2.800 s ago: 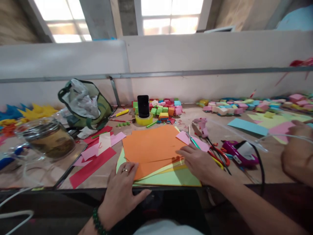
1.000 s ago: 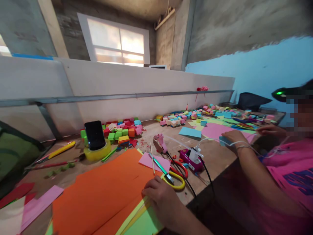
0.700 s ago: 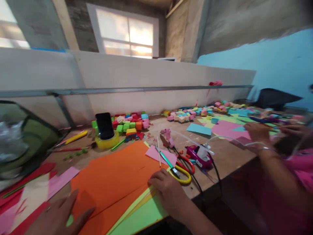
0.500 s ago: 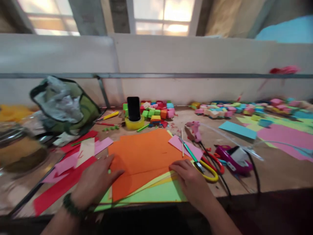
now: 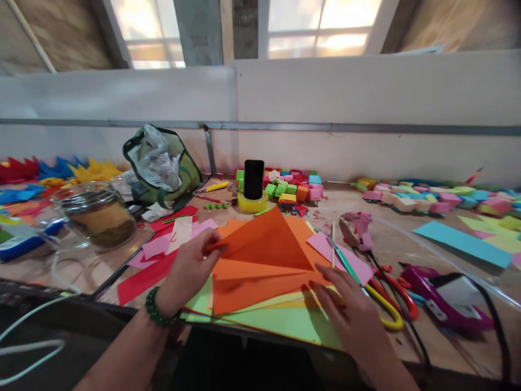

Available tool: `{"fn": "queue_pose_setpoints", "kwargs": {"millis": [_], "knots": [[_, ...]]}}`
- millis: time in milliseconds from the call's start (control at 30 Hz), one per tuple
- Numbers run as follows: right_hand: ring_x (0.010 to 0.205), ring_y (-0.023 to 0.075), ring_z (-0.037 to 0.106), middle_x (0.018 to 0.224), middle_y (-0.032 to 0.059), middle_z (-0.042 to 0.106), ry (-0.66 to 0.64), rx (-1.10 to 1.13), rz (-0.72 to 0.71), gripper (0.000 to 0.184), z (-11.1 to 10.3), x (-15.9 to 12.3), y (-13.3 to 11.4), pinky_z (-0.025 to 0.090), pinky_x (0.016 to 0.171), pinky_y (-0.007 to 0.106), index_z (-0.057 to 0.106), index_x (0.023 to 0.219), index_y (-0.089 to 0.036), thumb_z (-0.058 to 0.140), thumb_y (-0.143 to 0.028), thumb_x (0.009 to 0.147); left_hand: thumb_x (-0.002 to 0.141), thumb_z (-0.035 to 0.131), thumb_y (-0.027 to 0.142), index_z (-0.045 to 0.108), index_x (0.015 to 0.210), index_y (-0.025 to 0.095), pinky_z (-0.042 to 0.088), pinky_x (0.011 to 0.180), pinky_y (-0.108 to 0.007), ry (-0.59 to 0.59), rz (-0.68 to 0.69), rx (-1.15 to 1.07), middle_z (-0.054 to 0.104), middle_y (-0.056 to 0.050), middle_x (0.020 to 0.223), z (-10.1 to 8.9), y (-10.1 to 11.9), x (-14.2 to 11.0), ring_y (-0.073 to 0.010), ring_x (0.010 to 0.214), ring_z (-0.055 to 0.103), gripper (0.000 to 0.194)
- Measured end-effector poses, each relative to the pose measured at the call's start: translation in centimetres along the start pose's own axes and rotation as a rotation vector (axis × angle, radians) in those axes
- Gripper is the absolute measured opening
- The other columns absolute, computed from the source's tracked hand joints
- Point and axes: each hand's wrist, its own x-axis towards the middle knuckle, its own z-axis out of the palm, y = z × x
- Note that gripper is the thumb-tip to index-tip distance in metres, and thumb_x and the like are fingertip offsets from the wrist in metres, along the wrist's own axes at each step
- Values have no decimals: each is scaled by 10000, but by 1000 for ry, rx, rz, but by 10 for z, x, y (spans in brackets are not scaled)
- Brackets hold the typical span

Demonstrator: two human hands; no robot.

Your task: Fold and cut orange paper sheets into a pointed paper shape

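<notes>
while the left hand [image 5: 191, 269] is pinching the left corner of the top orange sheet [image 5: 264, 250] and lifting it into a raised fold, i am seeing the right hand [image 5: 352, 315] lying open and flat, pressing the stack of coloured paper [image 5: 280, 320] at the table's near edge. i am judging the fold barely begun: no crease is pressed yet, and the scissors [image 5: 386, 304] just beside are lying untouched.

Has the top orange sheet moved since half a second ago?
Yes. The left hand has lifted the top orange sheet's left corner off the stack, toward the phone; the right hand presses the stack's edge.
</notes>
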Motion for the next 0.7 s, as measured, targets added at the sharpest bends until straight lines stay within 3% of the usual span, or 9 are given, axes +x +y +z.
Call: {"fn": "queue_pose_setpoints", "kwargs": {"millis": [100, 167, 233, 300, 400, 500, 600, 700], "knots": [[1118, 322, 558, 1223, 147, 572, 218, -39, 32, 530, -11, 8, -10, 479, 929, 510, 433, 1336, -217, 606, -326, 846, 876, 517, 168, 532, 910, 199, 530, 746, -230, 246, 278, -19, 706, -30, 909, -10, 19, -13, -144, 854, 674, 49], [1210, 359, 483, 1313, 172, 510, 272, -78, 11, 704, -18, 12, -20, 436, 971, 546, 323, 1425, -198, 633, -372, 817, 860, 514, 100, 535, 954, 181, 535, 836, -265, 255, 573, 59, 712, -85, 1023, -10, 27, -24, -175, 986, 664, 125], [1270, 358, 423, 1370, 174, 468, 177, -42, -65, 744, -20, 15, -27, 412, 1001, 545, 245, 1466, -183, 600, -335, 830, 851, 509, 66, 548, 955, 155, 529, 894, -315, 171, 799, 161, 704, -122, 1071, -5, 28, -36, -212, 1066, 637, 142], [1271, 320, 431, 1349, 133, 513, -6, 51, -192, 652, -17, 16, -29, 419, 1008, 514, 327, 1434, -209, 549, -178, 822, 850, 516, 59, 565, 933, 144, 534, 902, -336, 84, 876, 232, 709, -116, 1066, 4, 23, -47, -227, 1071, 634, 128], [1119, 264, 557, 1123, 76, 675, -277, 144, -288, 584, -9, 15, -25, 497, 923, 444, 614, 1173, -236, 495, 32, 669, 851, 482, 50, 580, 963, 152, 562, 827, -311, -82, 775, 244, 721, -76, 1012, 16, 12, -60, -197, 953, 670, 180], [1028, 230, 606, 1061, 76, 700, -464, 193, -166, 602, -7, 14, -20, 530, 868, 393, 687, 1051, -217, 462, 79, 578, 804, 446, 39, 581, 1103, 161, 561, 757, -305, -279, 511, 206, 709, -67, 963, 18, 4, -63, -191, 883, 653, 350], [1102, 227, 583, 1167, 76, 665, -553, 222, -61, 579, -12, 14, -18, 496, 935, 399, 692, 1079, -229, 507, 52, 608, 766, 446, 32, 635, 1100, 199, 510, 850, -328, -426, 288, 134, 684, -58, 1021, 12, 3, -55, -200, 968, 605, 419], [1133, 234, 574, 1182, 75, 662, -567, 261, 16, 355, -14, 13, -19, 465, 972, 417, 721, 1017, -243, 578, -82, 735, 804, 456, 78, 688, 973, 217, 469, 848, -290, -536, 135, 36, 655, -42, 1022, 6, 5, -42, -169, 942, 591, 319]]}}
